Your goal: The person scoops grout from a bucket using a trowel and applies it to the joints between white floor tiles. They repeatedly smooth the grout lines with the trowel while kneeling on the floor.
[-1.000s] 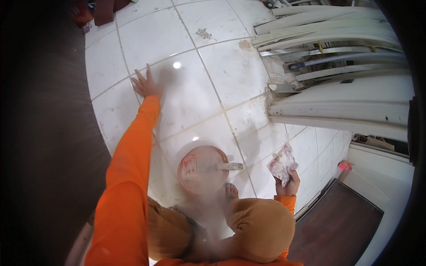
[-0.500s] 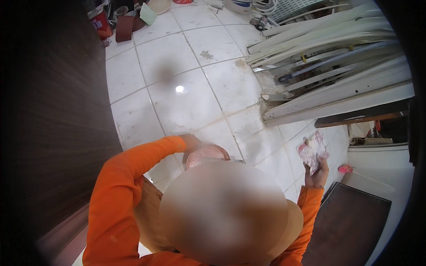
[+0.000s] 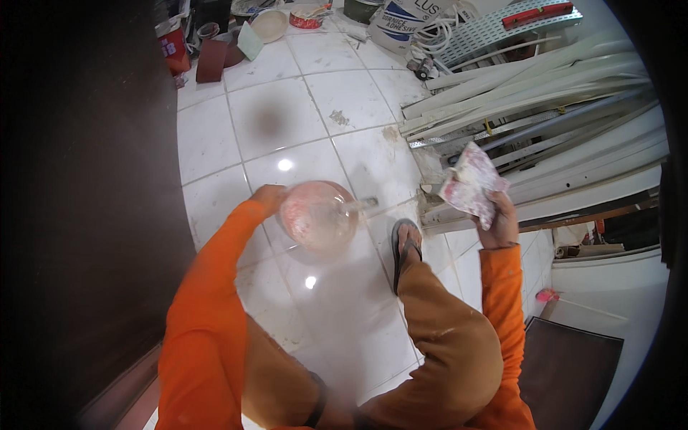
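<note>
A round pinkish-red bowl point(image 3: 307, 223), streaked with white inside, is in front of me near the tiled floor. My left hand point(image 3: 270, 199) grips its left rim, with the fingers partly hidden. Across the bowl's right side lies a tool with a pale handle point(image 3: 360, 204); its far end is blurred, so its kind is unclear. Out to the right, my right hand point(image 3: 502, 222) is closed round the lower corner of a crumpled white-and-red bag point(image 3: 473, 183), smeared with white and held up in the air.
Long white strips and pipes point(image 3: 537, 100) are stacked at the right. Buckets point(image 3: 394, 30), a red tin point(image 3: 174, 50) and a green perforated sheet point(image 3: 494, 32) stand at the back. A dark panel point(image 3: 107, 179) bounds the left. My sandalled foot point(image 3: 406, 247) is right of the bowl.
The bowl and my left hand have moved forward into fuller view. My right hand has raised the bag forward and slightly left. My head no longer blocks the lower middle, where my legs now show.
</note>
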`<state>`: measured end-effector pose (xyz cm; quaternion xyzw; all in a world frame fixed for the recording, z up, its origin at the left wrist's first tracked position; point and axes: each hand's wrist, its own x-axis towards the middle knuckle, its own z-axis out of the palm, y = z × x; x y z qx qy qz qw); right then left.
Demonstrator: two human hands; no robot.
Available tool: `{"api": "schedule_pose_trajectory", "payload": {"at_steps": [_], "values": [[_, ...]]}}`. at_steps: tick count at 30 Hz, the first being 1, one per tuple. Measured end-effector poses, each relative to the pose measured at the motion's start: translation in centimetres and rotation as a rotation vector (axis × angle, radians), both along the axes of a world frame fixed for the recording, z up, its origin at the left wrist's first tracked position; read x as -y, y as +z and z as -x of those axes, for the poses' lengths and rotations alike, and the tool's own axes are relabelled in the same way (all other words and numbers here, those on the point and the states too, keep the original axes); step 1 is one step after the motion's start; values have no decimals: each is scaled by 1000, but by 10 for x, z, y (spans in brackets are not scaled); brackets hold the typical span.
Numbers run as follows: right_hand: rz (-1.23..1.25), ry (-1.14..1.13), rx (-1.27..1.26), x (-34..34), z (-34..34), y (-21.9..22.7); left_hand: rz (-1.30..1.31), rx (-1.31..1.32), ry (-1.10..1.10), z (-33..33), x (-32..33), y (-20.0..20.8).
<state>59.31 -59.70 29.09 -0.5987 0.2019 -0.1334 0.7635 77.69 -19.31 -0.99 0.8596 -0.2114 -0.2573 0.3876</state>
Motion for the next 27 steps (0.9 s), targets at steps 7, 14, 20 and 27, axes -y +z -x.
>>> {"api": "schedule_pose_trajectory", "payload": {"at_steps": [7,14,20,27], "values": [[-307,64,-142,72,-103,-157,-94,25,283,-7,-56,-16],[-555,40,-109,101,-213,-244,-297,-162,325,-10,-98,21],[-673,148,-102,87,-330,-288,-669,325,210,-26,-124,166],[-759,306,-215,30,-395,-327,-1067,249,171,95,-58,301]]}}
